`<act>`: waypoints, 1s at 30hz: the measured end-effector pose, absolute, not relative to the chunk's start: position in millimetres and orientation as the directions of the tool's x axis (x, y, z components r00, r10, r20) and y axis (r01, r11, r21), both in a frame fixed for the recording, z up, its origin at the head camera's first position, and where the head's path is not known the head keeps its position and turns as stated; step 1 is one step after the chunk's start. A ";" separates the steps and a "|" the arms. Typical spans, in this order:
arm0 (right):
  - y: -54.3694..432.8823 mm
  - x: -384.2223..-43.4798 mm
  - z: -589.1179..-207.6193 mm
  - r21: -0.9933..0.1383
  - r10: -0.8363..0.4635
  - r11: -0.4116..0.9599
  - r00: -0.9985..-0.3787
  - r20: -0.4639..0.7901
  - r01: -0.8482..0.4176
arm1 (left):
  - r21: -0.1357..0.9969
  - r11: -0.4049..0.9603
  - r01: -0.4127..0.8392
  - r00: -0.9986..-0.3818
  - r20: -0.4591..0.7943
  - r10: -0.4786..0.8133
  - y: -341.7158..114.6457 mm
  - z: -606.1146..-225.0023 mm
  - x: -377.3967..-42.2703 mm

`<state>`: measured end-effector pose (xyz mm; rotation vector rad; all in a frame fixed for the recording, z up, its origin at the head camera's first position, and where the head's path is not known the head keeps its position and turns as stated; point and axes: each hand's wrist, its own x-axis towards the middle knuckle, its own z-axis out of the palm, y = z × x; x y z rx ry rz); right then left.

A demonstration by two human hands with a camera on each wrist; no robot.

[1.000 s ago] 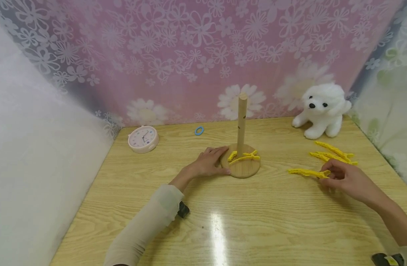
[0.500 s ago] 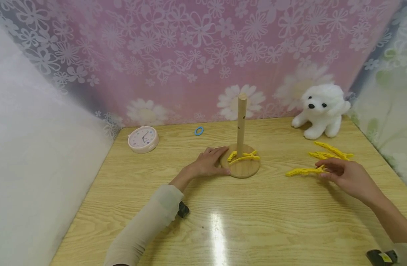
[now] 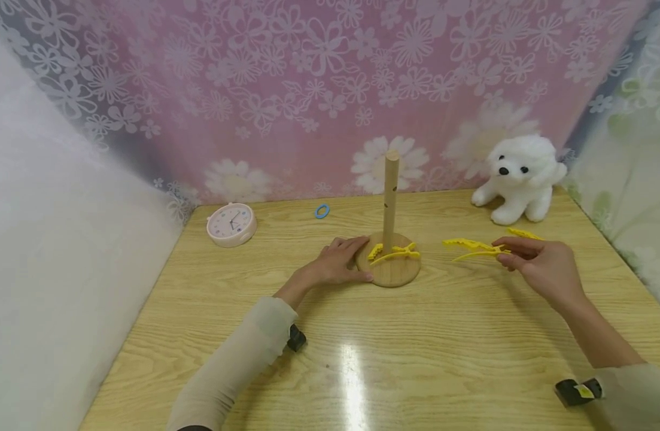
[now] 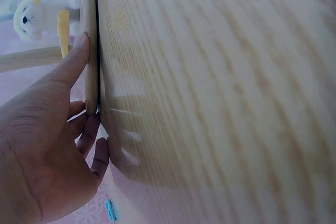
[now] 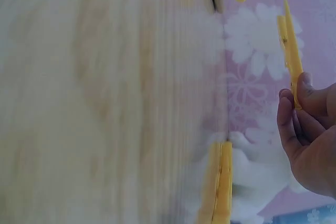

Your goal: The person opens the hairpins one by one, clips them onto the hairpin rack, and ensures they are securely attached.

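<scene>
My left hand (image 3: 337, 263) holds the round base (image 3: 397, 278) of a wooden stand by its left edge. From the base rises an upright post (image 3: 390, 203). A yellow alligator hair clip (image 3: 398, 255) lies at the foot of the post, one jaw on either side of it. To the right, my right hand (image 3: 547, 269) pinches another yellow alligator hair clip (image 3: 470, 243) by its handle end, above the table. Its two jaws stand apart and point left toward the post. In the right wrist view, thumb and fingers press on that hair clip (image 5: 292, 59).
Behind my right hand, another yellow clip (image 3: 525, 233) shows partly on the table (image 3: 416, 359). A white plush dog (image 3: 523, 179) sits at the back right. A pink clock (image 3: 231, 225) lies at the back left, and a blue ring (image 3: 322, 211) lies near the back edge.
My right hand has lifted the hair clip and carried it left and away from me, toward the post. The clip's jaws have spread apart. The left hand and stand have stayed put.
</scene>
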<state>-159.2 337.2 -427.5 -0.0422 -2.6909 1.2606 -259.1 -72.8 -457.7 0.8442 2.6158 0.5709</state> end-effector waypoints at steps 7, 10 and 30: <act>314.7 -175.0 -426.0 -0.821 0.103 0.569 -0.985 0.138 -0.055 | 0.457 0.746 0.485 -0.770 -0.181 0.611 -72.2 -457.4 -259.6; 305.3 -179.7 -426.4 -0.828 0.101 0.557 -0.985 0.141 -0.061 | 0.459 0.743 0.488 -0.769 -0.177 0.614 -72.1 -457.6 -259.7; 252.1 -206.9 -424.7 -0.862 0.078 0.498 -0.986 0.148 -0.090 | 0.460 0.748 0.478 -0.775 -0.179 0.606 -72.4 -460.0 -261.2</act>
